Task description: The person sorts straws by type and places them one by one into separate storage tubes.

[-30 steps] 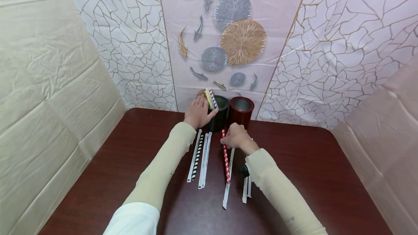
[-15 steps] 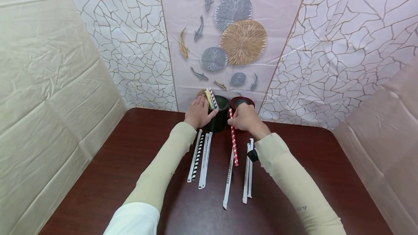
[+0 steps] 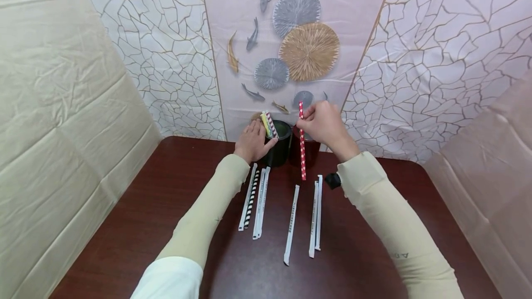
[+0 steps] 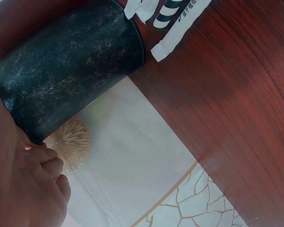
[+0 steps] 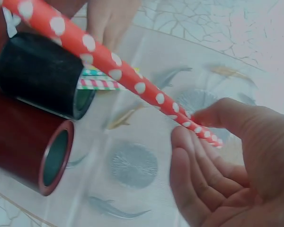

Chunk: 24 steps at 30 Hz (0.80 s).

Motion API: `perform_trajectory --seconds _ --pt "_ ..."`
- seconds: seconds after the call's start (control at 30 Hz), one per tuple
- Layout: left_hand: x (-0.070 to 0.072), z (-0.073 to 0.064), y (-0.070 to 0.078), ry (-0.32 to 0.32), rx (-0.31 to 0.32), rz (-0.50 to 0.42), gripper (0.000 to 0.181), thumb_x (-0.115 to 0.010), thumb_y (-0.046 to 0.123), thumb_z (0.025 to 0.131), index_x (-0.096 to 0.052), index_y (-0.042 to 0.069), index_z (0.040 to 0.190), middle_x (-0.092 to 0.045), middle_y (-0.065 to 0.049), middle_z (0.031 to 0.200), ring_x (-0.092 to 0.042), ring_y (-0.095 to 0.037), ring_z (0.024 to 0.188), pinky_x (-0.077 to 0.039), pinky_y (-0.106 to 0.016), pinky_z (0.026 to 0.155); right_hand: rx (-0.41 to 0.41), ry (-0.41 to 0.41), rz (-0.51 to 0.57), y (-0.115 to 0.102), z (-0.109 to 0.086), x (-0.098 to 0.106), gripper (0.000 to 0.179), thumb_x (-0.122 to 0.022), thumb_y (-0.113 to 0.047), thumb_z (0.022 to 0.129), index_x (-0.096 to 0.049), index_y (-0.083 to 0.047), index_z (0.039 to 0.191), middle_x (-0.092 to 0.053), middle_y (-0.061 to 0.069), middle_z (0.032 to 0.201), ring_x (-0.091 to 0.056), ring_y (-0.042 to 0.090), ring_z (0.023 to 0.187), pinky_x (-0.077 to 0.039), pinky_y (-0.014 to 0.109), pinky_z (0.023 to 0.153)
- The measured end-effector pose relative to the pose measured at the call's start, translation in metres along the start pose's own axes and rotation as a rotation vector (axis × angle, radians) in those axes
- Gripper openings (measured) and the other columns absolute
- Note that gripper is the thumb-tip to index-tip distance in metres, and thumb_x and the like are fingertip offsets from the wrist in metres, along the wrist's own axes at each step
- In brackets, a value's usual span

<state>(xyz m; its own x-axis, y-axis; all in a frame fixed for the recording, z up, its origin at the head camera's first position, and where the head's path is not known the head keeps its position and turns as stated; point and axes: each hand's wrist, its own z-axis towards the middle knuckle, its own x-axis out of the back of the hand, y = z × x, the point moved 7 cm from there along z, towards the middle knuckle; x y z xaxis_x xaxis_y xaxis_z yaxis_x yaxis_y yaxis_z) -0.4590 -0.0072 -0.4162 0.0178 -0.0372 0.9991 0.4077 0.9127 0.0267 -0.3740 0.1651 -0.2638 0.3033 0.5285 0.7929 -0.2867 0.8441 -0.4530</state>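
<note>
My right hand [image 3: 326, 126] pinches a red paper straw with white dots [image 3: 302, 151], upright before the dark red cup [image 3: 312, 151]. In the right wrist view, thumb and fingertips meet near the end of the dotted straw [image 5: 114, 74]. My left hand [image 3: 251, 142] holds the black cup [image 3: 279, 153] at its rim, thumb across the front, fingers along the left side. Inside the black cup stand several patterned straws [image 3: 269, 124], leaning left beside that hand. The left wrist view shows curled fingers [image 4: 49, 163] by the rim of the black cup [image 4: 71, 66].
On the brown table [image 3: 353, 253] lie white wrapped straws [image 3: 261, 204] and a black-and-white striped straw [image 3: 251, 202] at left. A single wrapped straw [image 3: 292, 225] lies in the middle, with more wrapped straws [image 3: 316, 218] to its right. A patterned cloth [image 3: 307, 52] hangs behind the cups.
My right hand has lifted the red dotted straw off the table and carried it up and forward to the dark red cup. The left hand has stayed at the black cup.
</note>
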Motion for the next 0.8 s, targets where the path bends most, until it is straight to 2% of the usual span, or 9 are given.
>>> perform_trajectory --seconds 0.1,0.3,0.53,0.8 --pt "-0.001 0.000 -0.001 -0.014 0.000 0.004 0.088 -0.018 0.064 0.111 -0.012 -0.002 0.168 -0.010 -0.021 0.178 -0.011 -0.033 0.167 -0.014 -0.042 0.136 0.020 0.066 0.016 -0.007 0.003 0.010 0.019 -0.075 -0.018 0.090 -0.077 0.001 0.092 -0.081 0.016 0.087 -0.079 0.027 0.081 -0.064 0.046 0.079" --pt "-0.001 0.000 -0.001 -0.014 0.001 0.008 0.088 -0.018 0.065 0.111 -0.011 -0.002 0.169 -0.009 -0.021 0.178 -0.010 -0.032 0.167 -0.013 -0.042 0.137 0.099 0.172 0.076 -0.025 0.005 0.026 0.017 -0.073 -0.016 0.093 -0.075 0.001 0.095 -0.081 0.017 0.087 -0.080 0.028 0.080 -0.065 0.046 0.078" --pt "0.000 0.000 0.000 -0.006 0.004 0.016 0.088 -0.018 0.065 0.111 -0.011 -0.002 0.169 -0.010 -0.020 0.178 -0.012 -0.032 0.167 -0.015 -0.042 0.136 0.157 0.226 0.123 -0.043 0.007 0.036 0.020 -0.072 -0.016 0.095 -0.072 0.001 0.103 -0.081 0.017 0.093 -0.080 0.027 0.082 -0.066 0.043 0.079" --pt "0.002 -0.002 0.001 -0.002 0.008 0.021 0.088 -0.019 0.064 0.111 -0.013 -0.002 0.168 -0.011 -0.021 0.178 -0.013 -0.031 0.167 -0.016 -0.041 0.136 0.202 0.275 0.183 -0.052 0.008 0.033 0.016 -0.071 -0.010 0.095 -0.070 0.004 0.102 -0.080 0.019 0.094 -0.080 0.029 0.083 -0.066 0.042 0.078"
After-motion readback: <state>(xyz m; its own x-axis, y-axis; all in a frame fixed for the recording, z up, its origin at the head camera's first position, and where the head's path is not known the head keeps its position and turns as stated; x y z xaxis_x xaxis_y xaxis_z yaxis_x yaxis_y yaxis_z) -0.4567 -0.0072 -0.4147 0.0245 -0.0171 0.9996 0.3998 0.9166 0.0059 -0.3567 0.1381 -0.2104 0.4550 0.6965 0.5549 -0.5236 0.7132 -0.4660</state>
